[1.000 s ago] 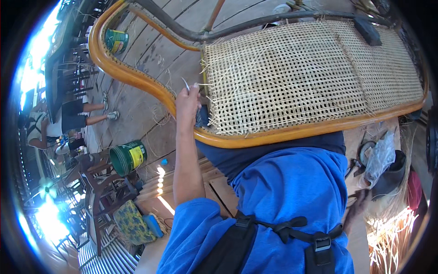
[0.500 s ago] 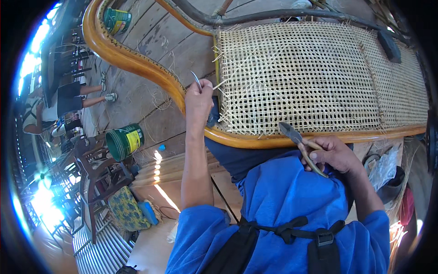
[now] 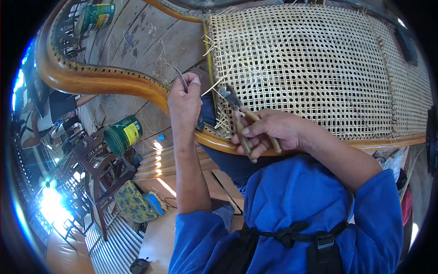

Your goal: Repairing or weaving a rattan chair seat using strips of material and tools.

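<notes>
A panel of woven cane webbing (image 3: pixel 301 68) fills much of a curved, varnished wooden frame (image 3: pixel 114 84) in front of me. Loose cane ends stick out along its left edge. My left hand (image 3: pixel 185 102) is closed round a thin, curved metal tool (image 3: pixel 181 78), whose tip points up past the fingers. Beside that hand a pale cane strand (image 3: pixel 211 86) runs to the webbing; whether the fingers pinch it is hard to tell. My right hand (image 3: pixel 273 130) grips cutting pliers (image 3: pixel 246 121) by their spread handles. Their jaws are at the panel's left edge, close to the strand.
Small holes line the frame's inner edge. Green buckets (image 3: pixel 122 136) stand on the plank floor at left, with dark wooden chairs (image 3: pixel 93 169) and a patterned cushion (image 3: pixel 133 201) nearby. Another person (image 3: pixel 59 105) is at the far left. A dark block (image 3: pixel 405 45) rests on the panel's right part.
My right hand has brought the pliers leftward and up, from the front rail to the strand beside my left hand. The left hand keeps its tool. The whole view has shifted.
</notes>
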{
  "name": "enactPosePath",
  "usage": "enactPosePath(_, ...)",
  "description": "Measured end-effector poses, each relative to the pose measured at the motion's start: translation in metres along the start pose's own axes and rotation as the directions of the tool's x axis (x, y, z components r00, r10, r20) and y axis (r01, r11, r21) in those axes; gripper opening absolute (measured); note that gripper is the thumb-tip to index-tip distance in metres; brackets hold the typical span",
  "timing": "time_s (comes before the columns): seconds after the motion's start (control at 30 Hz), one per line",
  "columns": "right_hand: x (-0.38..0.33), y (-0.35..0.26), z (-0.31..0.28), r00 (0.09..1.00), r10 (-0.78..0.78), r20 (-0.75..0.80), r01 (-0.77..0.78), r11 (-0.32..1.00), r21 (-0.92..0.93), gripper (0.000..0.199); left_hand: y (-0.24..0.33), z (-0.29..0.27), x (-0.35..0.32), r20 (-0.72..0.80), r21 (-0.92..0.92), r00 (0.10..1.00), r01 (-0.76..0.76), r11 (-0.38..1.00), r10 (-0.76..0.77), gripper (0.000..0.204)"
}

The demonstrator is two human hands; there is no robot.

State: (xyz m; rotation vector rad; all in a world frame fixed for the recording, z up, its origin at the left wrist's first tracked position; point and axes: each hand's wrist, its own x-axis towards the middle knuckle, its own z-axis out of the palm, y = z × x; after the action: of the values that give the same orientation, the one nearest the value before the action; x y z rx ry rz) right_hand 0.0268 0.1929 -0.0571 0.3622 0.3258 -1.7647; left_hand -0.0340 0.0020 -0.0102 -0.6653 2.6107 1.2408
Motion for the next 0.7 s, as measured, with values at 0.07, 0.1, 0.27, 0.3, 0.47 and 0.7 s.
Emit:
enactPosePath(0.07, 0.009, 0.002, 0.002, 0.999, 0.036, 0.025, -0.037, 0.998, 0.046, 0.025, 0.0, -0.001, 0.004, 0.033, 0.023, 0.999, -0.001, 1.0, 0.0, 0.012)
enactPosePath(0.1, 0.012, 0.003, 0.002, 0.996, 0.068, 0.054, -0.072, 0.994, 0.083, 0.026, -0.001, -0.003, 0.006, 0.041, -0.026, 0.999, -0.021, 0.999, 0.022, 0.013)
enactPosePath(0.27, 0.027, 0.004, 0.001, 0.998, 0.023, 0.058, -0.036, 0.971, 0.235, 0.022, 0.008, -0.012, -0.009, -0.121, -0.119, 0.977, -0.19, 0.975, 0.175, 0.01)
enactPosePath(0.3, 0.03, 0.002, 0.001, 0.998, 0.033, 0.058, -0.045, 0.974, 0.223, 0.023, 0.01, -0.018, -0.012, -0.125, -0.118, 0.978, -0.182, 0.976, 0.168, 0.01)
enactPosePath(0.47, 0.035, 0.0, 0.004, 0.998, 0.032, 0.046, -0.041, 0.974, 0.221, 0.025, 0.026, -0.037, -0.017, -0.257, -0.241, 0.902, -0.407, 0.881, 0.347, 0.006)
enactPosePath(0.7, 0.041, -0.001, -0.005, 0.999, -0.032, 0.009, 0.03, 0.982, 0.185, 0.029, 0.013, -0.011, 0.004, -0.191, -0.134, 0.898, -0.423, 0.896, 0.395, 0.01)
